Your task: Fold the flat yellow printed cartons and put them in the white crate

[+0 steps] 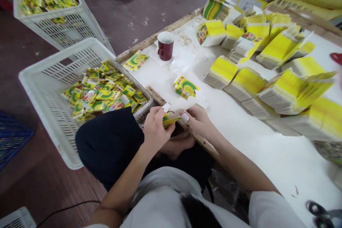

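Over my lap at the table's edge, a small yellow carton (169,120) is held between my hands. Its near part is wrapped in the fingers of my left hand (156,130). My right hand (199,119) is closed in a pinch at the carton's right end. White wrapping covers some of my fingertips. A flattish yellow-and-green carton (186,87) lies just beyond my hands on the white tabletop (240,146). Another such carton (136,60) rests farther off near the table's left edge. The fingers partly hide the held carton.
Left of my knee, a white crate (53,114) holds many small yellow cartons (107,96). Behind it stands another filled white crate (58,32). A maroon mug (165,46) is on the table. Stacks of flat yellow carton blanks (247,80) line the right; scissors (317,208) lie lower right.
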A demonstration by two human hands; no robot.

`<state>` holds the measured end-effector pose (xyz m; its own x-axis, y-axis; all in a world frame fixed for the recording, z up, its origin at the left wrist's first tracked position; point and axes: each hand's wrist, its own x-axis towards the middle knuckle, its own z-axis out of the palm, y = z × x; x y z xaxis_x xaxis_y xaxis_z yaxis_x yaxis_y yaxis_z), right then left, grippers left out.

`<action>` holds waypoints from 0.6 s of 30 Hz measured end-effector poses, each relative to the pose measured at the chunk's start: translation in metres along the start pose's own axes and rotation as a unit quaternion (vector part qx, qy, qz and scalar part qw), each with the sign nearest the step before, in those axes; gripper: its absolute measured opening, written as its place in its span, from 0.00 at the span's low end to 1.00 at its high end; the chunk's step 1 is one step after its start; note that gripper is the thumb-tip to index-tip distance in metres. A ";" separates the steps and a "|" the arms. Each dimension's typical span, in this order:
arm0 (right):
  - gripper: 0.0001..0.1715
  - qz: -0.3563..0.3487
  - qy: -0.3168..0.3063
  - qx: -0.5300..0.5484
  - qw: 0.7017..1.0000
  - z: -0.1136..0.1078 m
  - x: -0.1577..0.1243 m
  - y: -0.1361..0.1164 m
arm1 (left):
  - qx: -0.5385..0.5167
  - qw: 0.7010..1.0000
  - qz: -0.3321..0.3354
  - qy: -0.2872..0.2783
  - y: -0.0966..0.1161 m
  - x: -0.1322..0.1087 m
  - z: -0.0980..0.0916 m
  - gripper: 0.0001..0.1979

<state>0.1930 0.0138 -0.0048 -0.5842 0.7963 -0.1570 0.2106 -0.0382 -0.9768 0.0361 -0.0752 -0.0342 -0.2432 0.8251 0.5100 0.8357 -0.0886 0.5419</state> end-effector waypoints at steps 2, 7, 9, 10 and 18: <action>0.22 0.021 0.006 0.047 0.999 -0.002 0.001 0.001 | 0.012 0.999 0.024 0.038 0.000 0.002 0.002 0.28; 0.13 0.121 -0.068 0.279 0.950 0.003 0.007 0.004 | -0.012 0.997 0.014 0.070 0.003 -0.001 0.006 0.32; 0.11 0.146 -0.100 0.341 0.923 0.006 0.008 0.006 | -0.036 0.996 0.002 0.079 0.003 -0.004 0.008 0.33; 0.11 0.151 -0.110 0.355 0.916 0.008 0.009 0.008 | -0.045 0.996 -0.006 0.082 0.003 -0.005 0.009 0.34; 0.25 0.035 -0.023 0.151 0.988 0.015 0.009 0.027 | -0.261 0.951 -0.144 0.080 -0.001 0.008 0.005 0.38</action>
<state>0.1818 0.0114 -0.0348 -0.6132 0.7573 -0.2247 0.0126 -0.2750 -0.9614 0.0356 -0.0660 -0.0344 -0.5324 0.7653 0.3619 0.3746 -0.1704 0.9114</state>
